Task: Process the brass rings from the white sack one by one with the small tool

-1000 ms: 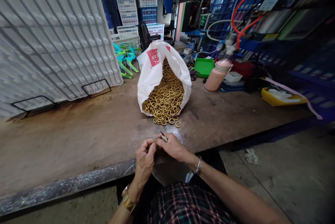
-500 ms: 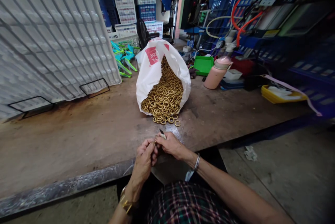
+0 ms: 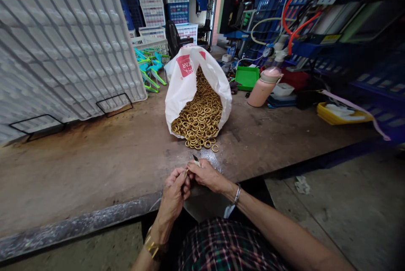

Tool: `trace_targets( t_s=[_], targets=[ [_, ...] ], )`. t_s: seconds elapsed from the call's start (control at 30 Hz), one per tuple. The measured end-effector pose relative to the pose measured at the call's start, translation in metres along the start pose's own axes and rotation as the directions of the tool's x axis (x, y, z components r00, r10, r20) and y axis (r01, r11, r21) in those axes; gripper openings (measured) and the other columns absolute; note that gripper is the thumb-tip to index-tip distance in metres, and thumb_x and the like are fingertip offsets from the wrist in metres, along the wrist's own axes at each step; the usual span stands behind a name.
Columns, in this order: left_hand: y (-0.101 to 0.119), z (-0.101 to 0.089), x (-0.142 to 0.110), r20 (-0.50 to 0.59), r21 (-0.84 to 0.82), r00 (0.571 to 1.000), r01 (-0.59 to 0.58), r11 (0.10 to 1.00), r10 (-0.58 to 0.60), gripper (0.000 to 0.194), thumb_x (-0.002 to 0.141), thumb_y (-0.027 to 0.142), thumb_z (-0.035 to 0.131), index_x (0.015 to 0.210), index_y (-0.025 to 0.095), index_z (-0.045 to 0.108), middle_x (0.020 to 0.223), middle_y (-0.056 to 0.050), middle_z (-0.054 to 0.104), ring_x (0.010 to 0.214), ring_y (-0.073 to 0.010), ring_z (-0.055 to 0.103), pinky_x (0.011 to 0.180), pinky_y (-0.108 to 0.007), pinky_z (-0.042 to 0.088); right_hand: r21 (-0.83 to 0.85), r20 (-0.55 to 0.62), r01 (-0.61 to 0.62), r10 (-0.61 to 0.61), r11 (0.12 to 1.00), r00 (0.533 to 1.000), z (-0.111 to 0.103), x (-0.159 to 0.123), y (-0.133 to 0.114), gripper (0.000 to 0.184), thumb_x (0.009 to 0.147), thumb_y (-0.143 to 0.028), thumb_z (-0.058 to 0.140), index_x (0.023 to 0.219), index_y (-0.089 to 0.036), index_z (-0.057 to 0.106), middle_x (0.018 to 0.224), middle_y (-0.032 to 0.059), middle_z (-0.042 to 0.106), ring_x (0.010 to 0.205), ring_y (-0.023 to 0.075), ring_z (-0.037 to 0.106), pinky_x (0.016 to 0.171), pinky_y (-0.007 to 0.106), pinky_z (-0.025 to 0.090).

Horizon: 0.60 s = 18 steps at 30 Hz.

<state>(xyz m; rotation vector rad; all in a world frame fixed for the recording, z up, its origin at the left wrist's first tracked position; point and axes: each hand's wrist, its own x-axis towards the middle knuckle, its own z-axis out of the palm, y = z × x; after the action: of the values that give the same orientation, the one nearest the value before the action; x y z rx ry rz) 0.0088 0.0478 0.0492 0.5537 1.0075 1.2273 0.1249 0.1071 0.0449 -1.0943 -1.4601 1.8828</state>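
Note:
My left hand (image 3: 175, 186) is closed, pinching a small gold ring (image 3: 187, 171), of which only a sliver shows between the fingertips. My right hand (image 3: 207, 174) meets it at the fingertips and grips a small knife (image 3: 196, 161) with a pale handle and a dark pointed blade sticking up. Both hands are over the table's front edge. Just beyond them, a white plastic bag (image 3: 180, 89) with red print lies on its side, its mouth facing me. Many gold rings (image 3: 202, 115) fill it and spill onto the table.
White ribbed plastic trays (image 3: 72, 43) stand on the left of the brown table (image 3: 104, 165), near black wire stands. Turquoise and green plastic pieces (image 3: 152, 68) lie behind. To the right are a green tray (image 3: 247, 77), a pink bottle (image 3: 262, 88) and a yellow tray (image 3: 341, 115).
Both hands stay almost in the same place, with fingertips together. A little more of the gold ring shows between them. The view has shifted very slightly.

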Motion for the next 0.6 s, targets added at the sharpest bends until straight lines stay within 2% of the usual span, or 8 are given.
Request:
trace_targets(
  t_s=[0.13,0.23,0.33,0.47,0.6],
  targets=[
    [-0.002,0.0,0.001,0.009,-0.018,1.0,-0.01,1.0,0.01,0.025,0.076,0.037,0.061,0.075,0.014,0.05,0.059,0.005,0.045,0.041,-0.0019,0.029,0.036,-0.015,0.021,-0.111,-0.053,0.01,-0.016,0.994,0.998,-0.002,0.002,0.002,0.03,0.084,-0.035,0.037,0.061,-0.017,0.046,0.044,-0.0079,0.036,0.034,0.004,0.025,0.036,0.018,0.019],
    [-0.003,-0.001,0.001,-0.007,-0.04,1.0,-0.017,0.999,0.017,0.025,0.074,0.037,0.063,0.074,0.015,0.049,0.057,0.006,0.044,0.041,-0.0023,0.03,0.037,-0.015,0.022,-0.347,-0.142,0.092,-0.15,0.933,0.978,-0.003,0.001,0.001,0.028,0.083,-0.026,0.037,0.059,-0.016,0.049,0.051,-0.0033,0.046,0.046,0.0063,0.039,0.046,0.018,0.028],
    [-0.002,-0.001,0.001,-0.033,-0.041,0.999,-0.03,0.999,0.029,0.027,0.073,0.038,0.064,0.073,0.016,0.047,0.055,0.006,0.045,0.041,-0.0026,0.031,0.037,-0.015,0.022,-0.624,-0.104,0.137,-0.255,0.77,0.961,-0.001,-0.003,-0.001,0.019,0.079,-0.017,0.039,0.067,-0.015,0.054,0.059,-0.0004,0.053,0.056,0.0091,0.045,0.054,0.02,0.03],
    [-0.002,-0.001,0.001,-0.046,0.004,0.998,-0.046,0.999,0.046,0.028,0.074,0.04,0.062,0.074,0.016,0.047,0.053,0.006,0.044,0.041,-0.003,0.032,0.037,-0.015,0.022,-0.86,-0.008,0.105,-0.221,0.499,0.975,0.003,-0.009,-0.003,0.017,0.076,-0.014,0.042,0.082,-0.016,0.058,0.069,0.0033,0.061,0.062,0.0124,0.05,0.057,0.023,0.028],
    [-0.004,-0.002,0.001,-0.063,0.052,0.996,-0.057,0.997,0.061,0.029,0.075,0.042,0.061,0.075,0.017,0.047,0.054,0.006,0.045,0.041,-0.0031,0.033,0.038,-0.015,0.024,-0.915,-0.014,0.063,-0.187,0.399,0.982,0.004,-0.012,-0.006,0.022,0.077,-0.014,0.04,0.092,-0.016,0.057,0.08,0.0058,0.064,0.07,0.0146,0.055,0.06,0.024,0.028]
  ],
)
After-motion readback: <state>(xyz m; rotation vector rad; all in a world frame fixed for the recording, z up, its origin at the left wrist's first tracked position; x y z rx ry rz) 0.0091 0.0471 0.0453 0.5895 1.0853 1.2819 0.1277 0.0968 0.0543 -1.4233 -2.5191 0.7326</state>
